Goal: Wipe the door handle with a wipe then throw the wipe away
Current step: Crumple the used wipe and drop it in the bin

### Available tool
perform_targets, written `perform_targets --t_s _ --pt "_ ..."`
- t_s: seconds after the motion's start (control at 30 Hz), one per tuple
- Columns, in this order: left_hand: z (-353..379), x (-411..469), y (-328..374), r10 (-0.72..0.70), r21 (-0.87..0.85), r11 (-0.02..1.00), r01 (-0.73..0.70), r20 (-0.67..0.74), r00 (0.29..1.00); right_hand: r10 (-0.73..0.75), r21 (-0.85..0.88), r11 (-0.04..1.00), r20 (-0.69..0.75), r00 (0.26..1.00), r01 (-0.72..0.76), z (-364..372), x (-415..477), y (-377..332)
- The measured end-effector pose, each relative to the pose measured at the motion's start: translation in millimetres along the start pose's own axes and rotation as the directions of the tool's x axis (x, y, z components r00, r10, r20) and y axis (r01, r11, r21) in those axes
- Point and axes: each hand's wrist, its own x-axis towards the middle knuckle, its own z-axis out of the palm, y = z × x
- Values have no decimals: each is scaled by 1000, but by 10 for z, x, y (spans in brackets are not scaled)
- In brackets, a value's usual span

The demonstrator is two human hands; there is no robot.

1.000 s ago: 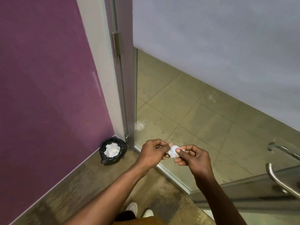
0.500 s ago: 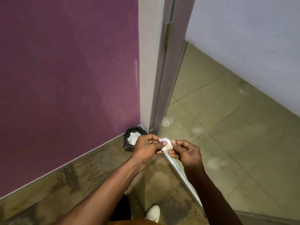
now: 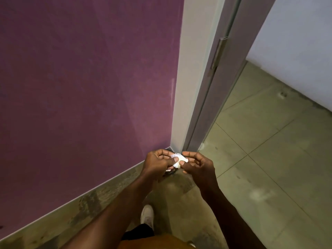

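A small crumpled white wipe [image 3: 177, 160] is pinched between the fingertips of both hands. My left hand [image 3: 158, 163] grips it from the left and my right hand [image 3: 198, 166] from the right. Both hands hover right over a black-lined bin [image 3: 170, 172] in the floor corner, which they almost wholly hide; only a dark sliver of its rim shows below the wipe. The door handle is out of view.
A purple wall [image 3: 86, 90] fills the left. A white door frame [image 3: 190, 87] and a grey hinged door edge [image 3: 221, 72] rise behind the hands. Tiled floor [image 3: 269, 159] spreads to the right. My white shoe [image 3: 147, 215] stands below the hands.
The view has swung left and closer to the corner. The handle has left the frame, and my hands with the wipe now cover the bin that stood to their left.
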Motion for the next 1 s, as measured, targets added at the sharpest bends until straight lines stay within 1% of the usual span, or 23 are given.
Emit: perform_targets --t_s 0.1,0.2,0.3,0.37,0.43,0.53,0.6,0.7,0.77,0.83,0.87,0.93,1.0 --pt "-263 203 122 5 2 1000 -5 20 1000 -46 -39 998 43 998 48 247 188 -10" --pt "-487 331 240 -13 15 1000 13 10 1000 -70 -62 995 75 995 75 454 338 -27" --pt "-680 446 328 -5 44 999 4 21 1000 -27 -115 993 116 993 40 631 449 -15" --pt "-780 526 347 -15 50 999 13 40 999 20 -147 989 115 993 -3 732 503 18" --pt "-844 608 322 -41 50 998 39 42 998 57 -132 990 98 994 -43 810 558 64" --pt "-872 723 211 -102 49 994 100 39 994 70 -68 996 96 993 -63 864 639 147" --pt "-868 825 105 -149 58 987 147 39 988 51 -40 998 113 992 -47 879 721 204" --pt "-844 1003 -78 -243 58 969 240 34 970 2 -113 993 186 983 19 865 879 327" --pt "-814 1131 -193 -293 105 952 288 30 956 24 -168 986 235 972 16 831 998 436" --pt "-784 1239 -290 -331 161 934 320 45 943 61 -199 980 247 967 -12 780 1109 556" --pt "-779 1307 -353 -338 190 926 325 40 940 86 -214 976 237 968 -34 755 1187 627" --pt "-793 1459 -527 -319 263 913 312 -17 948 145 -258 962 193 970 -92 707 1362 799" --pt "-813 1592 -722 -267 431 859 275 -80 960 206 -319 935 132 970 -155 653 1549 987"
